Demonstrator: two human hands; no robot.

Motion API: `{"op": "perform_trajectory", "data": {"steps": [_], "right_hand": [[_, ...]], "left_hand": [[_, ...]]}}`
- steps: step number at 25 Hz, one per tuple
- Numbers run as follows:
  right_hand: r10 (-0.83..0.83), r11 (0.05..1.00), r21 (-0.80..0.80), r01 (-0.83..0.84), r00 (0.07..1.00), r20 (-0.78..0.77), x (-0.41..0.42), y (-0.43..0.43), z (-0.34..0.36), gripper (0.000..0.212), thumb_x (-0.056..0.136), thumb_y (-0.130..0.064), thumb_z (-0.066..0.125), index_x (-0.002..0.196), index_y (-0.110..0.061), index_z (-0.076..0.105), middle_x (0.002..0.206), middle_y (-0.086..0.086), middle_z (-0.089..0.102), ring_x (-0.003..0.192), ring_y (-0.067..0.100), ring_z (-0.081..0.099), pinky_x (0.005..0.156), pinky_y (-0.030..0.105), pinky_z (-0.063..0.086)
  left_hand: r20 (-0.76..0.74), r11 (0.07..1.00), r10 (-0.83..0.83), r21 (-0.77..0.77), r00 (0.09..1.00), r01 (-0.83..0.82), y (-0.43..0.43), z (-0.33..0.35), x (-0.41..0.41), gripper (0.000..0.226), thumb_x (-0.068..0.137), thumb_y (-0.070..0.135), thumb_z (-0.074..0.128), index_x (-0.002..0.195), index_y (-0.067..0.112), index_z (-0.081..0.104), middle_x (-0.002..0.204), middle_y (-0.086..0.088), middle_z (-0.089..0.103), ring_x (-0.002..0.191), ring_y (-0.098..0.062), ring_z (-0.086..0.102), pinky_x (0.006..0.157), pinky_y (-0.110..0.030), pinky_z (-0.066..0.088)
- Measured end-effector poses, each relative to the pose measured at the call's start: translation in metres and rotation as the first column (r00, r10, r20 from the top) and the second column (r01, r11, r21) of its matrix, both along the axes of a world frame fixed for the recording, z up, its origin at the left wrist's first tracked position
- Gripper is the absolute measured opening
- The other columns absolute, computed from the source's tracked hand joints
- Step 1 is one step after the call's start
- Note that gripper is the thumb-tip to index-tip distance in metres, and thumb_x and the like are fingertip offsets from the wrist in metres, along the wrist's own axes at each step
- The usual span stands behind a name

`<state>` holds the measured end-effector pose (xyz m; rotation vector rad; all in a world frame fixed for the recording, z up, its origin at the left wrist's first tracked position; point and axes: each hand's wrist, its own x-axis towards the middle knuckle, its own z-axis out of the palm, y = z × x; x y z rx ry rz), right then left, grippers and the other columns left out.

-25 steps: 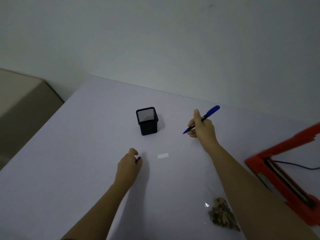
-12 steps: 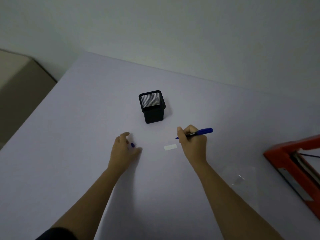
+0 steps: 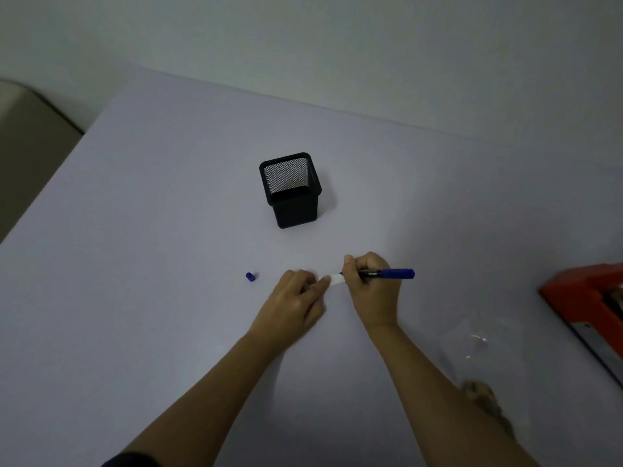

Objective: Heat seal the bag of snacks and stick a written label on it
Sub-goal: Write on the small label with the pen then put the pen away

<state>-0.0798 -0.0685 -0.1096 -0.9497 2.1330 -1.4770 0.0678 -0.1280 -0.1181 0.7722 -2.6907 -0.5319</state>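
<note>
Bag of snacks (image 3: 485,372) lies on the tabletop (image 3: 135,298) at 4 o'clock. Your right hand (image 3: 372,291) grips the pen (image 3: 387,274), tip at the label (image 3: 337,279); left hand (image 3: 295,303) fingertips pin that label. Cap (image 3: 250,276) at 9 o'clock, mesh holder (image 3: 291,190) at 12.

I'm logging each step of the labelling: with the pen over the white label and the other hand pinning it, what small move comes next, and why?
Probably lower the pen tip onto the label and start writing. The right hand has the blue pen in a writing grip, its cap lies off to the left on the table, and the left hand touches the label's left edge to steady it.
</note>
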Motion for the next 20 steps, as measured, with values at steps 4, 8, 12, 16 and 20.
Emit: {"op": "perform_trajectory", "data": {"steps": [4,8,12,16,20], "right_hand": [[0.091,0.996,0.019,-0.090,0.993,-0.081,0.003,-0.002,-0.005,0.031,0.087,-0.010,0.061,0.061,-0.012,0.043,0.057,0.009,0.047,0.051,0.017,0.043,0.051,0.014,0.039],[0.104,0.994,-0.024,-0.108,0.984,-0.146,0.004,-0.001,-0.008,0.031,0.086,-0.031,0.050,0.061,-0.016,0.040,0.057,0.002,0.045,0.050,0.009,0.038,0.052,0.004,0.037],[0.125,0.991,-0.031,-0.134,0.972,-0.200,0.006,0.000,-0.009,0.028,0.085,-0.032,0.048,0.062,-0.017,0.040,0.058,-0.002,0.043,0.051,0.006,0.036,0.054,0.000,0.036],[0.104,0.991,-0.059,-0.120,0.970,-0.218,0.006,-0.001,-0.011,0.032,0.084,-0.028,0.051,0.059,-0.009,0.046,0.058,-0.003,0.042,0.062,0.005,0.040,0.055,-0.003,0.033],[0.050,0.996,-0.064,-0.063,0.979,-0.197,0.005,-0.001,-0.011,0.036,0.084,-0.029,0.051,0.058,-0.004,0.048,0.054,0.008,0.050,0.059,0.007,0.040,0.053,0.000,0.033]], "left_hand": [[0.014,0.995,0.043,0.092,0.999,-0.044,-0.005,0.001,-0.003,0.035,0.087,0.024,0.049,0.114,0.008,0.065,0.091,-0.008,0.055,0.078,-0.016,0.049,0.069,-0.018,0.039],[0.036,0.991,0.047,0.126,0.998,-0.051,-0.005,0.003,-0.006,0.036,0.086,0.025,0.048,0.112,0.008,0.066,0.087,-0.007,0.053,0.076,-0.015,0.048,0.068,-0.018,0.035],[0.027,0.983,0.062,0.169,0.998,-0.066,-0.003,0.005,-0.006,0.034,0.087,0.026,0.049,0.110,0.009,0.067,0.086,-0.007,0.053,0.075,-0.015,0.049,0.067,-0.018,0.037],[-0.068,0.949,0.161,0.286,0.985,-0.136,-0.008,0.010,-0.008,0.031,0.086,0.027,0.056,0.106,0.007,0.069,0.091,-0.007,0.061,0.078,-0.008,0.051,0.071,-0.011,0.041],[-0.096,0.926,0.200,0.344,0.975,-0.156,-0.012,0.016,-0.015,0.021,0.087,0.016,0.057,0.098,0.006,0.071,0.090,-0.009,0.072,0.079,-0.017,0.065,0.077,-0.010,0.041]]}}
